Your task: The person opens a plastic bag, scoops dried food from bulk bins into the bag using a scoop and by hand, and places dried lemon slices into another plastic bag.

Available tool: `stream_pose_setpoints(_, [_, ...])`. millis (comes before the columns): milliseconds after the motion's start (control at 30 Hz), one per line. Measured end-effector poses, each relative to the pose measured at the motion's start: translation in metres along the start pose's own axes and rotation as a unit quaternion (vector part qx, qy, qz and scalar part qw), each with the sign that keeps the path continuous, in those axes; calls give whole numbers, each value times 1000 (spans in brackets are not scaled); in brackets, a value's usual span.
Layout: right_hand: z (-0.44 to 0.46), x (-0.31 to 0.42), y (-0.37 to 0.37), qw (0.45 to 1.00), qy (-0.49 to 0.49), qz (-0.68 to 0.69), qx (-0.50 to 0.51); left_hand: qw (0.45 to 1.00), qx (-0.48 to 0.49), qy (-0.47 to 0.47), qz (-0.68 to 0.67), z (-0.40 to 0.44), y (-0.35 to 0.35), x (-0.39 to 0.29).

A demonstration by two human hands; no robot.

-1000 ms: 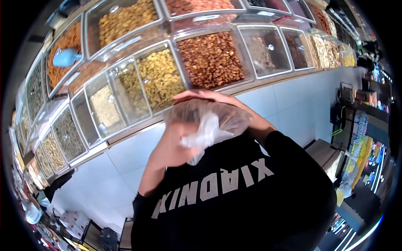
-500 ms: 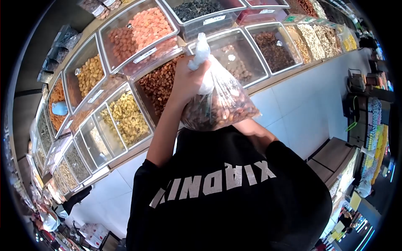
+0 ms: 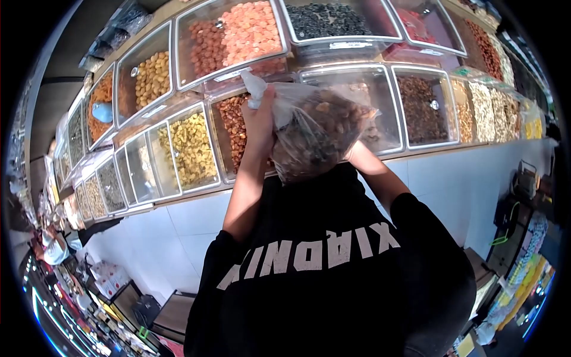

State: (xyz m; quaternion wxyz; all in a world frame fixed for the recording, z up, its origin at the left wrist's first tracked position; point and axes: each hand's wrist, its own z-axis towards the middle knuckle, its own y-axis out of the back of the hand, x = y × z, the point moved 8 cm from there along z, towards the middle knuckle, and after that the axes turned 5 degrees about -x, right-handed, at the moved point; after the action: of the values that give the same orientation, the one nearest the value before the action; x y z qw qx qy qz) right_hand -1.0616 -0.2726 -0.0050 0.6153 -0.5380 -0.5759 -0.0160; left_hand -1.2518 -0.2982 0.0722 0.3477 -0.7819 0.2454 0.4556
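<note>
A clear plastic bag [image 3: 324, 128] filled with brown nut-like pieces is held up in front of my chest. My left hand [image 3: 260, 122] is closed around its gathered neck, and the twisted white end [image 3: 254, 86] sticks out above the fist. The bag lies tilted, its full part towards the right. My right hand [image 3: 355, 153] is at the bag's lower right side, with its fingers hidden behind the bag. Behind my left hand is a bin of reddish-brown nuts [image 3: 232, 119], partly covered by the hand and bag.
Clear-lidded bins run across the counter: yellow raisins [image 3: 193, 149], tan nuts [image 3: 153, 80], orange-pink dried fruit [image 3: 253, 33], dark dried fruit [image 3: 327, 21] and brown pieces [image 3: 422, 104]. A blue scoop [image 3: 102, 112] lies at the left. Pale floor tiles [image 3: 196, 238] lie below the counter.
The bag has tipped from hanging below its neck to lying more sideways, with its full end raised to the right. My left hand still grips the neck. The view has turned.
</note>
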Motion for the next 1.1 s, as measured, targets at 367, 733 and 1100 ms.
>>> stream_pose_setpoints(367, [-16,-51,-39,974,-114,147,132,989,66,-44,128,10,25,25])
stream_pose_setpoints(733, [-35,-121,-10,926,-374,-6,-44,892,29,-153,423,-84,115,66])
stream_pose_setpoints(1100, [-24,43,-52,796,181,-571,-88,807,7,-180,562,-115,152,63])
